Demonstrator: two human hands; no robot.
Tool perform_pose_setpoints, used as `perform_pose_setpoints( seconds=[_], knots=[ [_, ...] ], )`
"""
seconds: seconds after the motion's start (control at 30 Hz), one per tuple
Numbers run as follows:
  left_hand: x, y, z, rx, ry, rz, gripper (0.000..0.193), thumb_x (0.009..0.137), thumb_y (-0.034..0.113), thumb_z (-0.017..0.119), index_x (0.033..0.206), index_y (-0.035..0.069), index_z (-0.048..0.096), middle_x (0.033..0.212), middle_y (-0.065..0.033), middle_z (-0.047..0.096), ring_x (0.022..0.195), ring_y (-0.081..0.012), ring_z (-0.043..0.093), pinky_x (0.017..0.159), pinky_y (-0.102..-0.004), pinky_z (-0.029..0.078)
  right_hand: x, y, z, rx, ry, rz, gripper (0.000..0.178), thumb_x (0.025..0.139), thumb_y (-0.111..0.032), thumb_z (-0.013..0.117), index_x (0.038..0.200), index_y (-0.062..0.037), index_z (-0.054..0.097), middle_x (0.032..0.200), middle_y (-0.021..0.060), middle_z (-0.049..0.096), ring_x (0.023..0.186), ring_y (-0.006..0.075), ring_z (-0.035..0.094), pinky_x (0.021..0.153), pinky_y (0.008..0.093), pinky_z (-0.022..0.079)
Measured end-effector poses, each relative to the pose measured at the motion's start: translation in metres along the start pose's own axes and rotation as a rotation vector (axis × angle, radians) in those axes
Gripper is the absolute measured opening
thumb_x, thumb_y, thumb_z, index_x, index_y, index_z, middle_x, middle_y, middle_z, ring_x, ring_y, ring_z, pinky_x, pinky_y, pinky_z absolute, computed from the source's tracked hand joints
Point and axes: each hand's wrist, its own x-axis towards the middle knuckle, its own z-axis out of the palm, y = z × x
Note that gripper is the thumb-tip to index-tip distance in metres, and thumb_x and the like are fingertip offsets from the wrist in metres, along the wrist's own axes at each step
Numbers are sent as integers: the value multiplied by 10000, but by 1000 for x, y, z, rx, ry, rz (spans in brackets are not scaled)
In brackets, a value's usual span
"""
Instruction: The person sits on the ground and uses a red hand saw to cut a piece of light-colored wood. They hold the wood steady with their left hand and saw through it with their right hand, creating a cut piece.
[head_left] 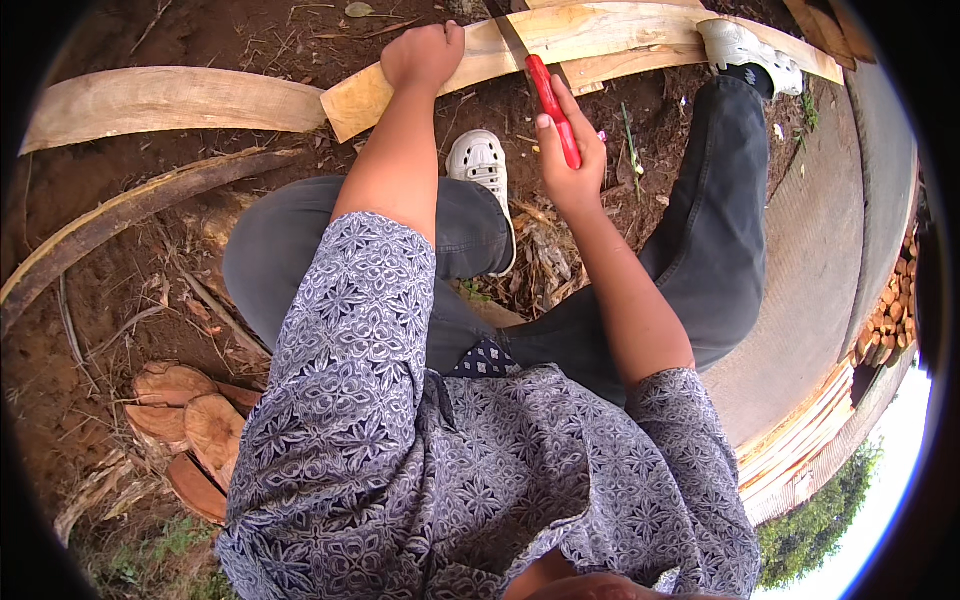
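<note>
A pale wooden board [600, 32] lies at the top of the view, its near left end cut off square. My left hand [423, 57] presses down on that end, its fingers curled at the board's far edge. In my right hand [577, 160] is a hand saw [546, 95] with a red handle. Its narrow dark blade runs across the board, away from me, and its tip is out of view. The saw's teeth are too small to make out. My right index finger is stretched along the handle.
Another pale plank [180, 100] lies at left, with a bark-edged strip [130, 208] nearer. Cut wood pieces [200, 420] sit at lower left. My white clog [745, 52] is on the board's right part. A large grey sheet [790, 290] and stacked wood [890, 310] are at right.
</note>
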Motion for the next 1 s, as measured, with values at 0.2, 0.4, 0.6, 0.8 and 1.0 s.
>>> perform_pose_setpoints(
  seconds=[0.2,0.4,0.6,0.8,1.0],
  knots=[
    [-1,3,-5,-8,-15,-6,547,995,484,382,949,145,809,924,-159,770,888,-361,740,780,-498,572,-32,49,-16,-138,-95,-54,581,1010,-131,635,1564,-97,465,1277,165,710,1049,133,656,922,296,511],
    [-1,7,-13,-21,-69,-34,560,992,503,375,1010,145,805,998,-163,771,956,-368,732,843,-496,566,-58,-28,-52,-154,-115,156,568,1015,-131,629,1560,-100,475,1137,93,718,846,64,593,788,255,509],
    [-3,4,-11,-25,-50,-19,558,994,490,369,990,146,809,978,-163,772,958,-369,732,846,-499,566,-78,-124,-79,-163,-122,168,522,1026,-66,583,1534,-5,479,1106,58,706,796,30,541,730,199,466],
    [3,3,4,-37,29,35,569,1002,468,368,889,129,811,876,-160,769,836,-369,739,740,-506,569,5,-63,-20,-162,-24,18,454,981,-153,669,1400,14,616,1039,121,753,853,91,649,788,260,525],
    [-3,3,-6,-13,-21,-7,560,1001,481,367,956,138,808,941,-166,769,912,-367,737,804,-501,568,46,-22,14,-114,30,-13,463,966,-200,680,1382,-1,640,949,102,747,820,93,647,770,267,532]
  ],
)
